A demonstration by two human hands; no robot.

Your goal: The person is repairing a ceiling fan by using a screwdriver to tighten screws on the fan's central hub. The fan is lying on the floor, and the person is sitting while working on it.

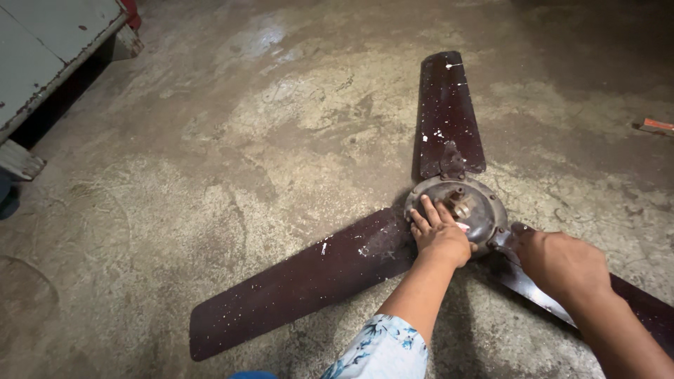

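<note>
An old ceiling fan lies flat on a stained concrete floor, with three dark brown, paint-flecked blades. Its round grey motor hub (476,203) sits in the middle, with a small brass shaft end sticking up. My left hand (439,235) rests on the hub's near-left edge, fingers spread flat on the metal. My right hand (562,263) grips the root of the right blade (635,298) where its bracket meets the hub. One blade (449,112) points away from me and another blade (302,284) runs toward the lower left.
A grey metal cabinet or door (42,49) with rusty edges stands at the upper left, a red object behind it. A small orange and grey tool (656,126) lies on the floor at the far right.
</note>
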